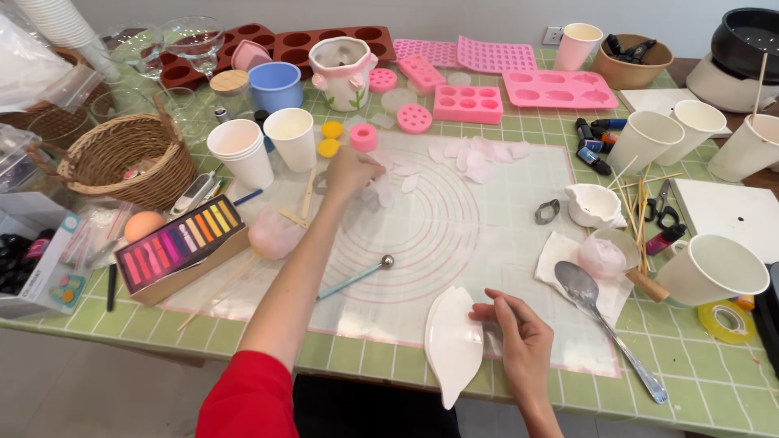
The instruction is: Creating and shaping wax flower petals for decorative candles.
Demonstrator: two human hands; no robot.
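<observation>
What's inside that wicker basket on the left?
The basket shows mostly its bare woven bottom, with one small reddish item near the front wall. That wall hides whatever lies right behind it.

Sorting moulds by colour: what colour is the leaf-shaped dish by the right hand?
White, in the head view: leaf-shaped dish.

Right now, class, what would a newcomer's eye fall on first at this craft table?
The left hand reaches across the white mat to pale petals. The right hand rests beside a white leaf dish at the near edge. Pink moulds line the back.
</observation>
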